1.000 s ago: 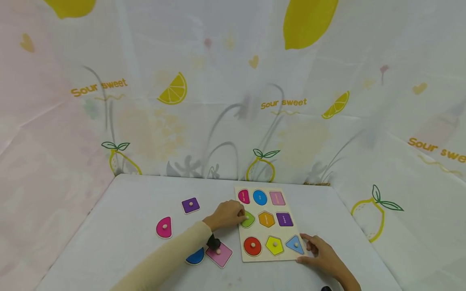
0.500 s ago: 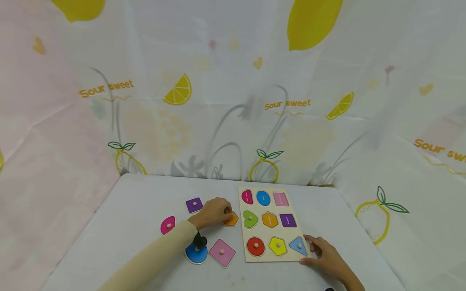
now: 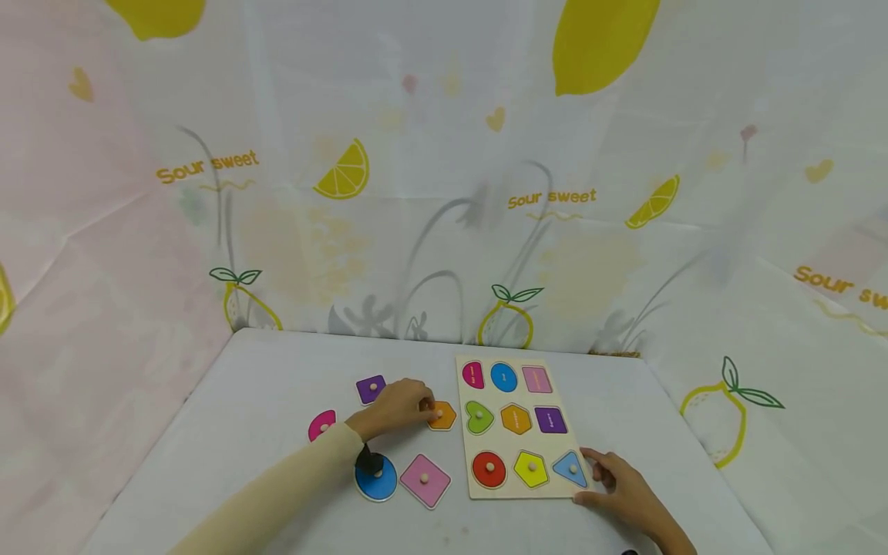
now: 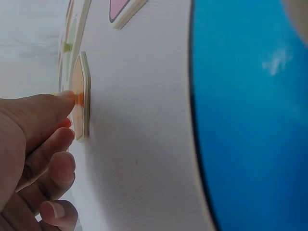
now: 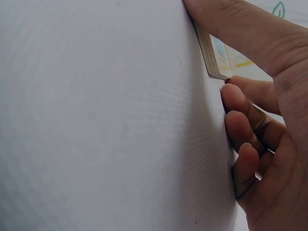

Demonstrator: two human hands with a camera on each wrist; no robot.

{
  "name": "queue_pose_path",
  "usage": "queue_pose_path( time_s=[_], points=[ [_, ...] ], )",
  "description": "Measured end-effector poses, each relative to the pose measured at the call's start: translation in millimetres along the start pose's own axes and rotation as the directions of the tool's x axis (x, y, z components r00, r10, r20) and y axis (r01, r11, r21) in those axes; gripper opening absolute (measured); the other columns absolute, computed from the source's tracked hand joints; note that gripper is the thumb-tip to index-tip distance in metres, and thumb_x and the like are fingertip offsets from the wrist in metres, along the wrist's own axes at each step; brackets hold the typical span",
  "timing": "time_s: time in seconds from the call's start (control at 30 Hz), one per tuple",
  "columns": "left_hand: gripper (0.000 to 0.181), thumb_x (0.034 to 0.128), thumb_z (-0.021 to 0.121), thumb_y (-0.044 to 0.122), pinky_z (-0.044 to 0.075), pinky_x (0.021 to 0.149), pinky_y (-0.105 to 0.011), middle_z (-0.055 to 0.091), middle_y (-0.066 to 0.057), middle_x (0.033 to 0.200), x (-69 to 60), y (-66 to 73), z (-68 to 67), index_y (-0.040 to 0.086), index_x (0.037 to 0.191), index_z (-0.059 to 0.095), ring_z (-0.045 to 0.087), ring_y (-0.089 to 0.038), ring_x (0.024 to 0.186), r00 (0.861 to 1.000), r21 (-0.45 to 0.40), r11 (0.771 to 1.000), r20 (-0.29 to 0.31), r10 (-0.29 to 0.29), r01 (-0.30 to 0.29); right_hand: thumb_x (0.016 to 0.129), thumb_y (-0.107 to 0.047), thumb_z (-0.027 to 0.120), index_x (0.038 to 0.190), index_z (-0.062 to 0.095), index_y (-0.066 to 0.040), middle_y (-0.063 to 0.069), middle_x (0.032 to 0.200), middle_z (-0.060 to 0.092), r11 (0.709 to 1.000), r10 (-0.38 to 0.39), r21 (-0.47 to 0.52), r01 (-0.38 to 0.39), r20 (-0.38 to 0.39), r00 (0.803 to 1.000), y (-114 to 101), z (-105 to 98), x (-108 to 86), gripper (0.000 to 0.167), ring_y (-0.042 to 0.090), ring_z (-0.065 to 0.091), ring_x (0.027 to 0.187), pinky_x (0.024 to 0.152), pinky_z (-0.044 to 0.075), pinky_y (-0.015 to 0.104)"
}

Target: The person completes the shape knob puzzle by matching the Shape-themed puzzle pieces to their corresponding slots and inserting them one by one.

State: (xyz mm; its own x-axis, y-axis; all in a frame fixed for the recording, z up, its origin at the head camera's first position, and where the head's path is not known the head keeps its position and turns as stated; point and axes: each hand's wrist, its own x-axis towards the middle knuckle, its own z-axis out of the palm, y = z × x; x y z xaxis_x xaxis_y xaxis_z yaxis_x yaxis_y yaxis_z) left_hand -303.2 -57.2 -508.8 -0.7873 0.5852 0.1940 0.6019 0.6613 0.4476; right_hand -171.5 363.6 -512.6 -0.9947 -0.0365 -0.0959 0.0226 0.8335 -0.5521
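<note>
Orange hexagon [image 3: 447, 418], just left of the board [image 3: 509, 442].
Likely light, stiff; best lifted by its knob [image 4: 80, 99], which the left hand [image 3: 395, 407] pinches; the right hand [image 3: 622, 489] grips the board's corner, thumb and forefinger apart.

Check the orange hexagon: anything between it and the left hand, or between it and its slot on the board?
Nothing visible between the left hand and the orange hexagon: fingertips are at its knob. Toward the hexagonal slot, the green heart, seated in the board, lies straight between, knob up. Lifting over it should probably clear.
</note>
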Motion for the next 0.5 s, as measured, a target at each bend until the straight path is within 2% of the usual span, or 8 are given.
queue_pose_path(
  time_s=[0.27,0.5],
  points=[
    [0.022,0.0904,0.080,0.034,0.046,0.064,-0.023,0.057,0.012,0.074,-0.5,1.1,0.3,0.013,0.095,0.078,0.051,-0.007,0.070,1.000,-0.004,1.000,0.002,0.000,0.000,0.071,-0.039,0.094,0.140,0.060,-0.001,-0.001,0.089,0.048,1.000,0.003,0.010,-0.003,0.004,1.000,-2.3,-1.4,-0.4,0.086,0.015,0.044,0.082,0.069,0.037,0.026],
    [0.020,0.0917,0.079,0.029,0.047,0.065,-0.025,0.058,0.010,0.078,6.0,6.7,1.3,0.011,0.099,0.077,0.052,-0.008,0.073,0.999,-0.016,1.000,0.041,-0.008,0.008,0.070,-0.040,0.095,0.140,0.060,-0.002,0.000,0.088,0.047,1.000,0.017,0.005,-0.017,0.005,1.000,-0.3,-0.1,1.1,0.087,0.017,0.044,0.083,0.068,0.038,0.027]
  ],
)
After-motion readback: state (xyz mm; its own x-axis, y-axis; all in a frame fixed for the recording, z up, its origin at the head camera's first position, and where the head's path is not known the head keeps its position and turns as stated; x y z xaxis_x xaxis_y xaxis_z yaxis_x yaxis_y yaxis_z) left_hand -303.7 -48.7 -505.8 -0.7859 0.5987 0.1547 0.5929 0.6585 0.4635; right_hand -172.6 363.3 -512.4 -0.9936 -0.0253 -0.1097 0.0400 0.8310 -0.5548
